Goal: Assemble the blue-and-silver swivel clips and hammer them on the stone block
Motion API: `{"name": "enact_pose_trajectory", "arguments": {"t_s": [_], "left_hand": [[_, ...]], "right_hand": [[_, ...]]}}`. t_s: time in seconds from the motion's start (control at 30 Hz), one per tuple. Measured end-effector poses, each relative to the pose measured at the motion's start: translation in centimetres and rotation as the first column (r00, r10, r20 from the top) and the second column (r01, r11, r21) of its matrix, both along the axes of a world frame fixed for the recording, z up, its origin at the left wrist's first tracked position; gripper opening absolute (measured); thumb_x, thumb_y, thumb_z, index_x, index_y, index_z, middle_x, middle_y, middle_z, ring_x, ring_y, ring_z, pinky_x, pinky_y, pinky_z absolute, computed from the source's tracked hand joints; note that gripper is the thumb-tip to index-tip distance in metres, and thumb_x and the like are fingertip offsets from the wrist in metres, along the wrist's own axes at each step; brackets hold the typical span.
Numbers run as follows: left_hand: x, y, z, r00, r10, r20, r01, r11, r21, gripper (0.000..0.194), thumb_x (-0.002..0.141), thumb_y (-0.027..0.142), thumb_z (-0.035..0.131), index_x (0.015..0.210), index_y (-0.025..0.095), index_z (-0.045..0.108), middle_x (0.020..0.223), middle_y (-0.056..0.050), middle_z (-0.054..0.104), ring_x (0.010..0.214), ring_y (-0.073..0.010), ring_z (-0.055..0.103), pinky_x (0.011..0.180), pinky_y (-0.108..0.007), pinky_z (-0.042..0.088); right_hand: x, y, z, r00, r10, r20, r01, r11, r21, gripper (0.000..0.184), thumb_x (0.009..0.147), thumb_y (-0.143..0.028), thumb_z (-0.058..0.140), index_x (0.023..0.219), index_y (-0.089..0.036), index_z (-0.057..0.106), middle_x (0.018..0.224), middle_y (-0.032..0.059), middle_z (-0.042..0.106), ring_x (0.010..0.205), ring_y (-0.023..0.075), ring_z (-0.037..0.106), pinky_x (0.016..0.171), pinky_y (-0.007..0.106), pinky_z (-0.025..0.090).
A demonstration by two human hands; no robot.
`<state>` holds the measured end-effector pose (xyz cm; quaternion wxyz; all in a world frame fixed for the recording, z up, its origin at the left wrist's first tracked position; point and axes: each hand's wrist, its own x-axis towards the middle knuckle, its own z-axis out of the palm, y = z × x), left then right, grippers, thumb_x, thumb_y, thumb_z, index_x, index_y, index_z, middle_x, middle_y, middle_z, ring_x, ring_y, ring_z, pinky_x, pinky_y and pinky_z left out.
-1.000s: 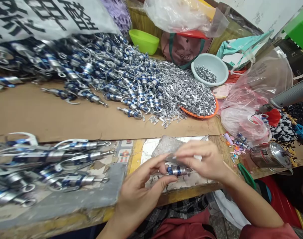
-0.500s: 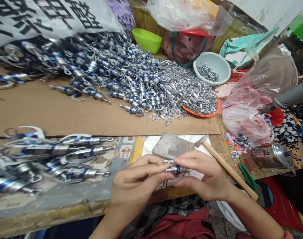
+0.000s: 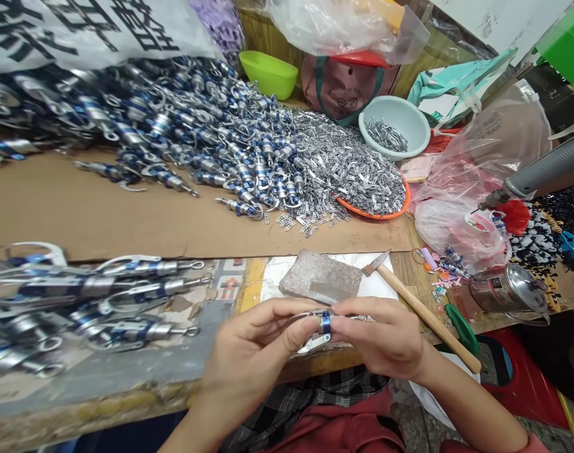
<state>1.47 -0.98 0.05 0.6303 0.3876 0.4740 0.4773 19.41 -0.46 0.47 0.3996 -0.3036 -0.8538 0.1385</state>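
Observation:
Between my two hands is a small silver-and-blue metal claw piece, with a flat silver arm hanging from its lower side. My left hand is closed around its left end, thumb along the body. My right hand pinches the other end, where a thin tip sticks out past the fingers. Much of the piece is hidden by fingers. Just behind my hands lies a grey stone block. A hammer with a wooden handle rests beside it, to the right.
Similar claw pieces lie at left, with a large heap behind. Small metal plates spill over an orange tray. A pale blue bowl holds pins. A power tool juts in from the right, above plastic bags.
The claw piece has been turned in my hands, so its blue band and a lower arm now show. My right fingers have closed on its right end. The view has shifted slightly.

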Motion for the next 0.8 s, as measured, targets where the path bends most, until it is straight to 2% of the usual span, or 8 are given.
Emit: {"name": "enact_pose_trajectory", "arguments": {"t_s": [0.13,0.2,0.27,0.37,0.47,0.63,0.73,0.8], "left_hand": [[0.7,-0.4,-0.6,0.987,0.116,0.108,-0.1,0.985,-0.143,0.055,0.053,0.015,0.078,0.105,0.021,0.063,0.083,-0.001,0.072,0.073,-0.0141,0.068,0.066,-0.019,0.055],[0.8,-0.3,-0.9,0.989,0.112,0.093,-0.098,0.985,-0.145,0.056,0.055,0.018,0.078,0.109,0.018,0.06,0.079,0.0,0.07,0.069,-0.0131,0.067,0.064,-0.019,0.055],[0.9,-0.3,-1.0,0.989,0.117,0.092,-0.102,0.983,-0.154,0.054,0.057,0.02,0.077,0.109,0.018,0.06,0.077,0.001,0.068,0.066,-0.012,0.066,0.064,-0.019,0.055],[1.1,-0.3,-0.7,0.984,0.14,0.111,-0.116,0.973,-0.198,0.058,0.057,0.02,0.078,0.111,0.02,0.057,0.074,0.002,0.066,0.065,-0.0117,0.066,0.065,-0.02,0.054],[1.4,-0.4,-0.6,0.984,0.131,0.123,-0.099,0.967,-0.236,0.065,0.057,0.022,0.078,0.116,0.019,0.053,0.074,0.002,0.066,0.066,-0.0126,0.066,0.065,-0.021,0.054],[1.5,-0.4,-1.3,0.98,0.134,0.151,-0.092,0.962,-0.257,0.068,0.059,0.023,0.077,0.121,0.021,0.049,0.076,0.002,0.066,0.069,-0.0109,0.066,0.065,-0.017,0.051],[1.8,-0.5,-1.4,0.974,0.169,0.153,-0.123,0.955,-0.268,0.069,0.058,0.021,0.078,0.121,0.021,0.05,0.075,0.003,0.064,0.068,-0.0098,0.065,0.065,-0.016,0.051],[1.9,-0.6,-1.2,0.968,0.175,0.181,-0.121,0.954,-0.273,0.068,0.058,0.019,0.078,0.12,0.021,0.05,0.073,0.003,0.064,0.067,-0.0096,0.065,0.064,-0.016,0.051]], "right_hand": [[0.0,0.9,0.6,1.0,-0.005,-0.023,0.0,0.976,-0.219,0.011,0.082,-0.02,0.061,0.085,-0.012,0.068,0.081,0.0081,0.069,0.073,0.0108,0.064,0.065,0.018,0.053],[0.2,2.9,0.9,0.999,0.017,0.037,-0.007,0.967,-0.254,0.013,0.084,-0.022,0.059,0.082,-0.013,0.069,0.081,0.0057,0.069,0.073,0.0101,0.063,0.067,0.019,0.051],[0.3,5.8,0.6,0.977,-0.066,0.203,0.106,0.975,-0.195,0.014,0.086,-0.016,0.055,0.087,-0.014,0.069,0.086,0.0051,0.069,0.08,0.0115,0.063,0.074,0.022,0.05],[0.0,10.4,-0.5,0.785,-0.207,0.584,0.308,0.948,-0.078,0.026,0.085,-0.005,0.045,0.096,-0.013,0.067,0.096,0.0084,0.067,0.091,0.0165,0.059,0.077,0.028,0.046],[-0.9,13.3,-1.6,0.673,-0.173,0.719,0.327,0.942,-0.08,0.024,0.082,-0.002,0.044,0.083,-0.011,0.067,0.087,0.0119,0.065,0.088,0.0222,0.057,0.071,0.032,0.043],[-1.6,14.1,-1.5,0.674,-0.166,0.719,0.338,0.936,-0.101,0.021,0.078,0.0,0.046,0.086,-0.009,0.064,0.088,0.0141,0.063,0.081,0.0217,0.058,0.066,0.032,0.043],[-0.8,13.3,-0.7,0.71,-0.168,0.684,0.351,0.926,-0.137,0.019,0.074,-0.002,0.053,0.088,-0.01,0.064,0.084,0.0094,0.063,0.077,0.017,0.058,0.067,0.027,0.046],[-0.2,11.9,0.0,0.779,-0.161,0.606,0.331,0.926,-0.18,0.016,0.076,-0.005,0.054,0.089,-0.011,0.063,0.08,0.0056,0.064,0.072,0.0124,0.059,0.065,0.023,0.047]]}}
